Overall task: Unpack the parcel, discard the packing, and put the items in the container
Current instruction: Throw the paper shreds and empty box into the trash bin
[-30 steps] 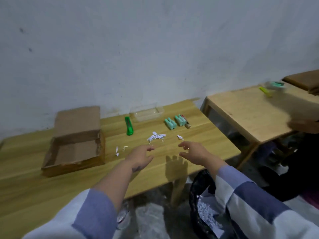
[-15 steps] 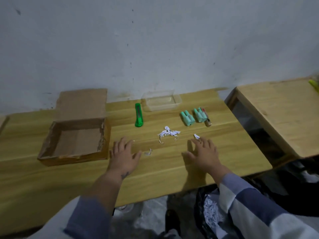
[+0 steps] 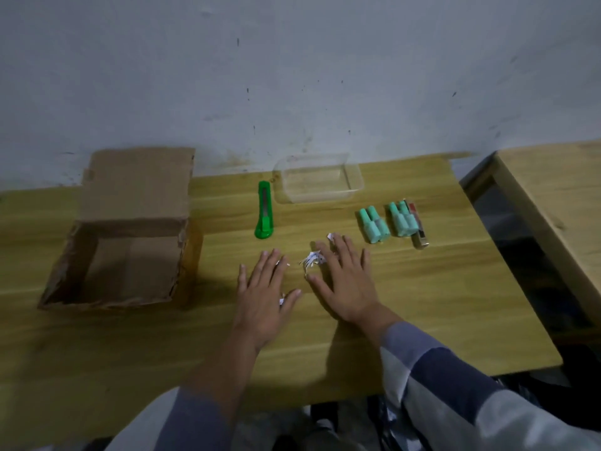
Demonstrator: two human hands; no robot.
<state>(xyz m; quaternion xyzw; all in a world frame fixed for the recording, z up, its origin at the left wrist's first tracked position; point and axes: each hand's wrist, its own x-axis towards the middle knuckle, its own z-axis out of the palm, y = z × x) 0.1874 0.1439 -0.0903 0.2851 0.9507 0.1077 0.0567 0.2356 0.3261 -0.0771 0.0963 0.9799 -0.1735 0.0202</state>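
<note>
Both hands (image 3: 305, 288) flat mid-table (image 3: 422, 320) — paper scraps (image 3: 313, 258) between.

a smooth, lightly sheened wooden table (image 3: 406, 304) with visible grain carries a matt brown cardboard box (image 3: 123, 249), its torn edges rough and fibrous, and a clear, glossy plastic container (image 3: 320, 182). beside them lie a bright green plastic utility knife (image 3: 265, 211) with a dull metal strip along its middle, mint-green plastic items (image 3: 388, 222) and thin white paper shreds (image 3: 312, 258). the wall (image 3: 292, 76) behind is matt, scuffed and speckled, and the sleeve (image 3: 455, 385) is soft striped cloth.
</note>
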